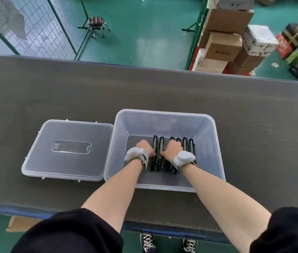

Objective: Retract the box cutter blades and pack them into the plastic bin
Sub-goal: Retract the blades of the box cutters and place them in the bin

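A clear plastic bin stands on the grey table. On its floor several dark box cutters stand on edge in a row, side by side. Both of my hands are down inside the bin. My left hand rests against the left end of the row, fingers curled onto the cutters there. My right hand lies over the middle of the row, fingers curled onto the cutters beneath it. Whether the blades are retracted cannot be seen. Each wrist carries a white padded band.
The bin's clear lid lies flat on the table just left of the bin. Beyond the table's far edge are a green floor, a small stool, a wire fence and stacked cardboard boxes.
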Motion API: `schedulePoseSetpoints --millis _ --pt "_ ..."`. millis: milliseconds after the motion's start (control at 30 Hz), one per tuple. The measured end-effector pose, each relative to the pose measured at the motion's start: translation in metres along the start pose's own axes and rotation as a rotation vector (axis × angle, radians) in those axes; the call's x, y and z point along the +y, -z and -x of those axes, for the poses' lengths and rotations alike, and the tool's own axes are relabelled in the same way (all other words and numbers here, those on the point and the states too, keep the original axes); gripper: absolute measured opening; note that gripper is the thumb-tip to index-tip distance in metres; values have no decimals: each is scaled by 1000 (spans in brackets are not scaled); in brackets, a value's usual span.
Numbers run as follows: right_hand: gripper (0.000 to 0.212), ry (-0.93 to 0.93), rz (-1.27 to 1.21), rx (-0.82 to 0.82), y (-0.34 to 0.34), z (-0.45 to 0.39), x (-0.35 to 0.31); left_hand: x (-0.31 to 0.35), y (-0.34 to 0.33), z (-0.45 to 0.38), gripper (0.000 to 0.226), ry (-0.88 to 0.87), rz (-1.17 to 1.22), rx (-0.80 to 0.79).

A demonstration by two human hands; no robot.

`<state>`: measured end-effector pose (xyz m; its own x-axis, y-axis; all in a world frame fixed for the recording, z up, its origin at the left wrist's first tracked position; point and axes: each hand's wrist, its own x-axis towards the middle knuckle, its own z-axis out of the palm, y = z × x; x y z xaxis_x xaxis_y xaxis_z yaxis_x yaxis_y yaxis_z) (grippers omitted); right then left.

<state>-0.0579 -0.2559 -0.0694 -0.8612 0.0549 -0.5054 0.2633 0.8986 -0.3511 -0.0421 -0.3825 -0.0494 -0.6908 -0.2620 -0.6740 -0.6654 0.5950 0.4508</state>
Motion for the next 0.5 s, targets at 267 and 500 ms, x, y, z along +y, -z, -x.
schedulePoseSetpoints --millis 267,500 --pt "19 90 -8 6 28 14 9 15 2 10 40 -30 -121 62" --pt "26 196 -186 89 128 64 8 96 23 68 22 -258 -74 79"
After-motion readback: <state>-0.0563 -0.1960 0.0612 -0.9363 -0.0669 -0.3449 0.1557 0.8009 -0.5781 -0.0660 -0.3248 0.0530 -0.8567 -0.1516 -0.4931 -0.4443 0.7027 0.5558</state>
